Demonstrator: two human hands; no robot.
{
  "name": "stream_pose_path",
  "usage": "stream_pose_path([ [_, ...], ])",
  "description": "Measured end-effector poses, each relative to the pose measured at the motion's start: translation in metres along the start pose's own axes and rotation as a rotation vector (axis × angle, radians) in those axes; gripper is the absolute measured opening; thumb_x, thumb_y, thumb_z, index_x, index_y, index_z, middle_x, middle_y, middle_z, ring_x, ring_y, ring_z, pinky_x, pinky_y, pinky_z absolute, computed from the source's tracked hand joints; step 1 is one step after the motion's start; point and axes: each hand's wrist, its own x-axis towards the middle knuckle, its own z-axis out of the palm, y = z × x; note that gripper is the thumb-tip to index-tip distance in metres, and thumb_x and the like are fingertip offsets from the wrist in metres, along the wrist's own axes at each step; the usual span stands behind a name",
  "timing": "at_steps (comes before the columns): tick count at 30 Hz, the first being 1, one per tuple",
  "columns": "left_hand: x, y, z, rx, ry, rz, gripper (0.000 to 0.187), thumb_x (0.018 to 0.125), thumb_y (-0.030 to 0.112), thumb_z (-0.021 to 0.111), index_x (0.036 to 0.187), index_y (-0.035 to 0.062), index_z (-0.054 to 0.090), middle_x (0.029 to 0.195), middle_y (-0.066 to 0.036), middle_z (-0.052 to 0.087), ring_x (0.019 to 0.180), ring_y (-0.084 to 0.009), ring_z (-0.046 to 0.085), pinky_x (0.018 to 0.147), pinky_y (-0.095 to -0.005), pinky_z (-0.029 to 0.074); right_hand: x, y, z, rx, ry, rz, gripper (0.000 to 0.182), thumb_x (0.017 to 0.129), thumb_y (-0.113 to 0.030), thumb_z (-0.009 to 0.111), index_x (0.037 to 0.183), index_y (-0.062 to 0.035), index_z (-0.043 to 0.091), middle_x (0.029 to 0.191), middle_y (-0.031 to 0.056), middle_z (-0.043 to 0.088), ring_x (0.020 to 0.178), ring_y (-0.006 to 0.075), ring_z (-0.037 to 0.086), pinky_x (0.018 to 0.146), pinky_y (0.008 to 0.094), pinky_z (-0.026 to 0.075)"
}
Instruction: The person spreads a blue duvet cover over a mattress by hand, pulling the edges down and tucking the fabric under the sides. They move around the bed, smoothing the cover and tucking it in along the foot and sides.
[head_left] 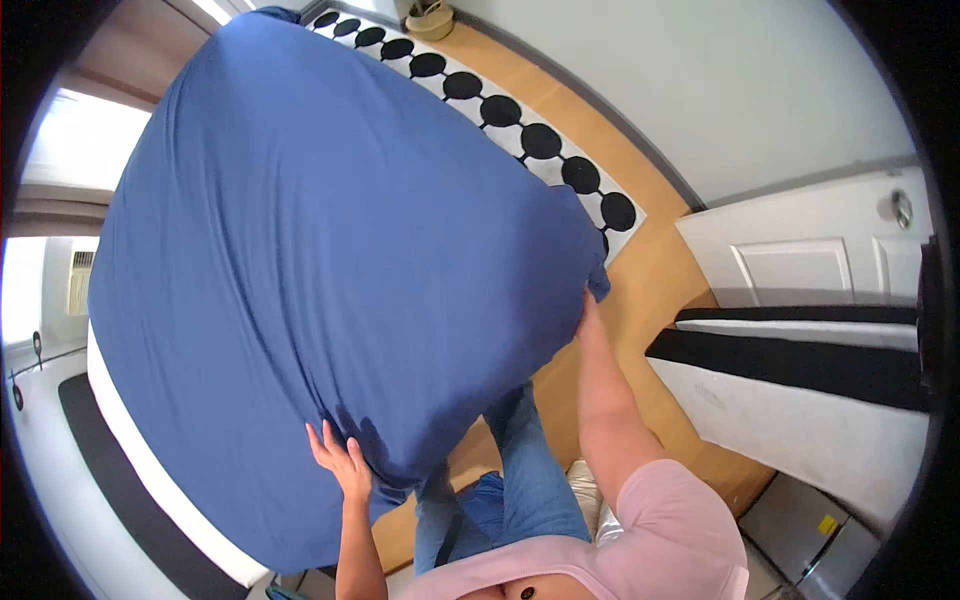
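Observation:
A blue bed sheet (330, 200) is spread over a mattress, with long creases running down its left half. My left hand (342, 462) lies on the sheet near the close edge, its fingers spread apart; dark folds of cloth gather beside it. At the right corner of the bed, my right hand (588, 308) grips the sheet's edge, where a bit of fabric bunches up. Most of its fingers are hidden by the cloth. White mattress (150, 440) shows along the left side.
A black-and-white circle-patterned rug (540, 141) lies beyond the bed on the wooden floor (660, 240). To the right are a white door (800, 255) and a black-and-white striped piece (800, 370). A basket (430, 22) stands at the far wall.

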Motion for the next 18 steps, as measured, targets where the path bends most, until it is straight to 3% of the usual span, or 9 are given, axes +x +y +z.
stream_pose_path([
  [2, 0.008, 0.023, 0.002, 0.006, -0.010, -0.036, 0.053, 0.095, 0.035, 0.035, 0.137, 0.0024, 0.029, 0.146, -0.021, 0.013, 0.133, -0.0366, 0.015, 0.107, -0.0465, 0.013, 0.042, 0.007, 0.002, -0.119, 0.105, -0.039, 0.076, 0.080, -0.053, 0.055, 0.134, -0.0032, 0.035, 0.132, 0.0162, 0.042, 0.118, 0.0313, 0.042, 0.099, 0.0471, 0.033],
  [3, 0.013, 0.029, 0.003, 0.004, -0.002, -0.053, 0.054, 0.095, 0.035, 0.035, 0.137, 0.0023, 0.029, 0.146, -0.021, 0.013, 0.133, -0.0365, 0.015, 0.107, -0.0465, 0.013, 0.059, 0.022, 0.002, -0.336, 0.341, -0.364, 0.047, 0.090, -0.034, 0.047, 0.104, 0.0101, 0.058, 0.098, 0.0218, 0.063, 0.092, 0.0336, 0.059, 0.082, 0.0394, 0.044],
  [4, 0.013, 0.033, 0.004, -0.001, 0.007, -0.071, 0.054, 0.095, 0.036, 0.035, 0.137, 0.0023, 0.029, 0.146, -0.021, 0.013, 0.133, -0.0365, 0.015, 0.107, -0.0464, 0.013, 0.057, 0.015, -0.019, -0.560, 0.414, -0.445, 0.043, 0.090, -0.030, 0.047, 0.104, 0.0097, 0.057, 0.098, 0.0216, 0.062, 0.089, 0.0314, 0.059, 0.079, 0.0389, 0.044],
  [9, 0.004, 0.020, 0.008, 0.058, 0.153, -0.260, 0.056, 0.095, 0.036, 0.035, 0.139, 0.0039, 0.025, 0.146, -0.022, 0.009, 0.134, -0.0371, 0.012, 0.107, -0.0462, 0.011, -0.054, -0.114, -0.130, -1.125, 0.745, -0.463, 0.052, 0.092, -0.037, 0.041, 0.102, 0.0114, 0.057, 0.104, 0.0298, 0.058, 0.098, 0.0380, 0.057, 0.082, 0.0415, 0.043],
  [12, -0.015, -0.018, 0.023, 0.152, 0.256, -0.313, 0.060, 0.093, 0.040, 0.037, 0.139, 0.0042, 0.024, 0.146, -0.024, 0.008, 0.134, -0.0388, 0.010, 0.106, -0.0486, 0.010, -0.035, -0.130, -0.114, -1.321, 0.645, -0.644, 0.050, 0.092, -0.037, 0.044, 0.106, 0.0093, 0.056, 0.106, 0.0289, 0.058, 0.101, 0.0400, 0.055, 0.086, 0.0411, 0.042],
  [15, -0.036, -0.036, 0.023, 0.289, -0.058, -0.584, 0.071, 0.088, 0.048, 0.043, 0.140, 0.0044, 0.022, 0.145, -0.027, 0.007, 0.134, -0.0428, 0.006, 0.105, -0.0548, 0.008, 0.090, -0.119, -0.184, -1.293, 0.379, -0.694, 0.055, 0.088, -0.036, 0.050, 0.121, 0.0078, 0.044, 0.126, 0.0276, 0.045, 0.116, 0.0415, 0.043, 0.096, 0.0452, 0.035],
  [16, -0.047, -0.045, 0.031, 0.232, -0.182, -0.634, 0.075, 0.086, 0.050, 0.045, 0.140, 0.0044, 0.020, 0.145, -0.028, 0.006, 0.134, -0.0437, 0.003, 0.105, -0.0564, 0.006, 0.050, -0.131, -0.133, -1.840, 0.438, -0.606, 0.054, 0.088, -0.033, 0.050, 0.123, 0.0078, 0.043, 0.130, 0.0273, 0.040, 0.119, 0.0414, 0.039, 0.100, 0.0451, 0.031],
  [17, -0.055, -0.047, 0.035, 0.228, -0.188, -0.612, 0.078, 0.085, 0.052, 0.046, 0.141, 0.0045, 0.019, 0.145, -0.028, 0.004, 0.135, -0.0440, 0.000, 0.105, -0.0567, 0.005, -0.032, -0.133, -0.045, -1.609, 0.512, -0.492, 0.053, 0.088, -0.030, 0.051, 0.124, 0.0077, 0.042, 0.129, 0.0272, 0.041, 0.118, 0.0410, 0.040, 0.101, 0.0446, 0.030],
  [18, -0.052, -0.049, 0.045, 0.213, -0.204, -0.580, 0.081, 0.084, 0.053, 0.047, 0.141, 0.0045, 0.017, 0.145, -0.028, 0.002, 0.135, -0.0443, -0.004, 0.105, -0.0570, 0.003, -0.030, -0.122, -0.013, -1.580, 0.463, -0.739, 0.052, 0.087, -0.028, 0.052, 0.124, 0.0076, 0.041, 0.129, 0.0271, 0.041, 0.118, 0.0405, 0.040, 0.101, 0.0445, 0.030],
])
